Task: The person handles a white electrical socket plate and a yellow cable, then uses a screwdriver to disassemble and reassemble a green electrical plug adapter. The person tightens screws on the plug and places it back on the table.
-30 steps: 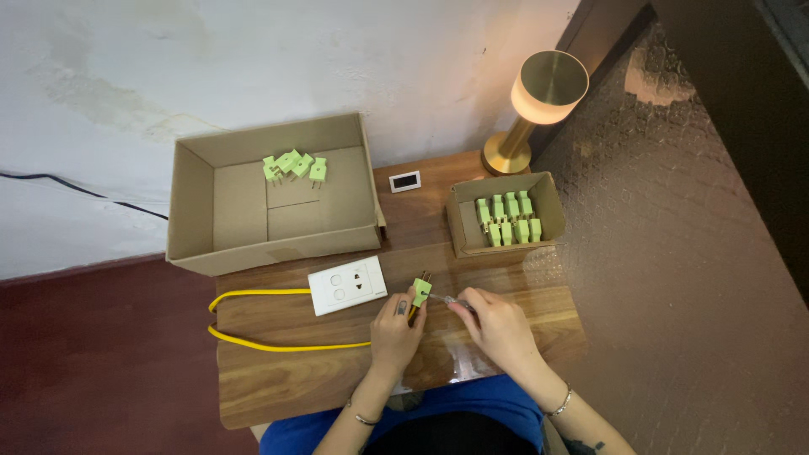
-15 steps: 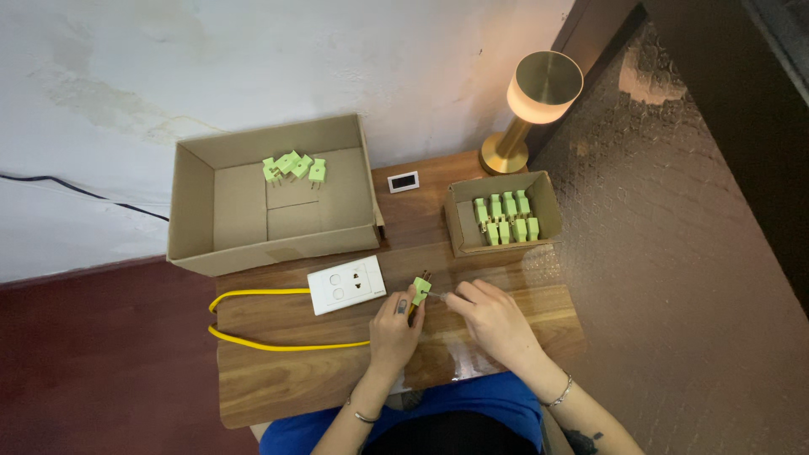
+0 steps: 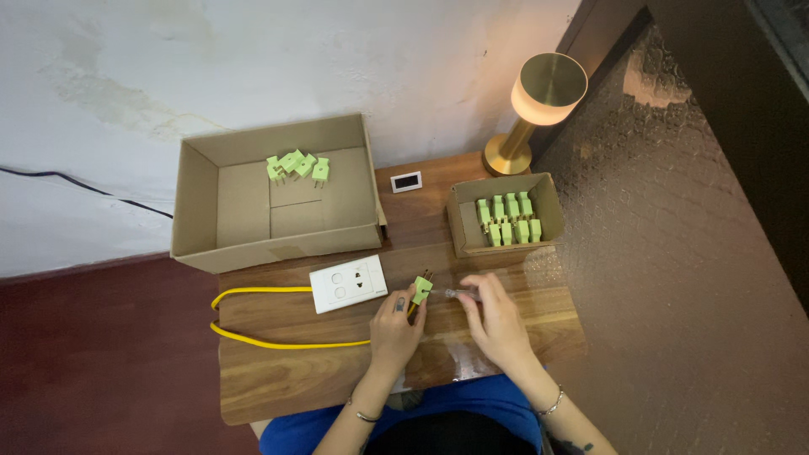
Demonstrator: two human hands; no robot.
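1. Gripping small light-green plastic plug [image 3: 421, 290] in left hand [image 3: 394, 327], prongs up, above wooden table [image 3: 286, 379].
2. Pinching thin clear-handled tool [image 3: 459, 294] in right hand [image 3: 497, 318], tip at plug.
3. White socket block [image 3: 347, 284] with yellow cable [image 3: 278, 343] just left.
4. Small cardboard box [image 3: 504, 216] of green plugs behind.

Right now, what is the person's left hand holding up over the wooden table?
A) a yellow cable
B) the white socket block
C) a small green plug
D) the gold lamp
C: the left hand pinches a small green plug with its prongs pointing up, while the right hand brings a thin tool to it; the white socket block lies untouched beside it.
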